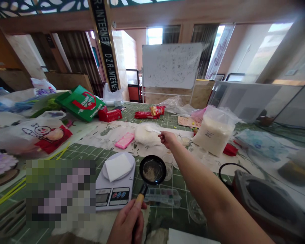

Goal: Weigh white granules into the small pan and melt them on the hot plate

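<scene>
My left hand (129,220) is wrapped round the wood-and-black handle of a small black frying pan (159,179), which hangs level above the mat and has some greyish-beige matter in it. Reaching forward, my right hand (167,139) pinches a thin white utensil (154,130), perhaps a small spoon. Its far end lies over a bag of white, powder-like material (144,138); whether it touches the contents I cannot tell. Left of the pan stands a kitchen scale (99,181) with a folded white sheet (118,167) on it. Under the pan's handle sits a clear compartment box (165,197).
A pink packet (125,140) lies beside the white bag. To the right stand a big bag of pale granules (210,132) and a dark, rounded appliance (266,200). Clear cups (197,210), a green bag (80,103) and red packets (148,113) are about. Part of the left is pixelated.
</scene>
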Demonstrator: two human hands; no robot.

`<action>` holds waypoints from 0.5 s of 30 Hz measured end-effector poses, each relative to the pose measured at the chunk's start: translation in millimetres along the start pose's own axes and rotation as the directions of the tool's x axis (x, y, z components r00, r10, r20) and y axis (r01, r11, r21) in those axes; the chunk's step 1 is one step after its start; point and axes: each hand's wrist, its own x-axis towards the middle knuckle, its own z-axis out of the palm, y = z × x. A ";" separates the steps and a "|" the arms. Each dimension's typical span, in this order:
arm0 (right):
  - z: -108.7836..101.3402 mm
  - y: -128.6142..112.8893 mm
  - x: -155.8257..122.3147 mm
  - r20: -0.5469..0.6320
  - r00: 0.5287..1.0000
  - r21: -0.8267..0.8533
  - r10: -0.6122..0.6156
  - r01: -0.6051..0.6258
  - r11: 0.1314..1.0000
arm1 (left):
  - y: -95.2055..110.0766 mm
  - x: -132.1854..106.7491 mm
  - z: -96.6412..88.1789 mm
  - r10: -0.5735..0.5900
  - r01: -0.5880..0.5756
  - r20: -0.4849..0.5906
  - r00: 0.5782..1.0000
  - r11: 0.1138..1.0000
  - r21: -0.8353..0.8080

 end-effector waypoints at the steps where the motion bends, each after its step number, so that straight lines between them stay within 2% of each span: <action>1: -2.6 -0.9 -5.7 0.002 1.000 -0.001 -0.013 0.013 1.000 | -0.2 -0.1 -0.2 0.000 0.000 -0.001 1.000 1.000 -0.013; 5: -20.0 0.2 -40.3 0.020 0.997 -0.008 -0.068 0.068 0.998 | 4.3 -4.4 2.0 0.012 -0.012 -0.017 1.000 1.000 -0.018; 9: -46.7 10.0 -89.9 0.042 0.991 -0.006 -0.129 0.129 0.992 | 10.7 -9.2 5.9 0.009 -0.010 -0.011 1.000 1.000 -0.015; 15: -84.6 32.7 -161.4 0.046 0.981 0.005 -0.187 0.187 0.982 | 8.7 -14.3 7.6 0.008 -0.008 0.061 0.998 1.000 -0.010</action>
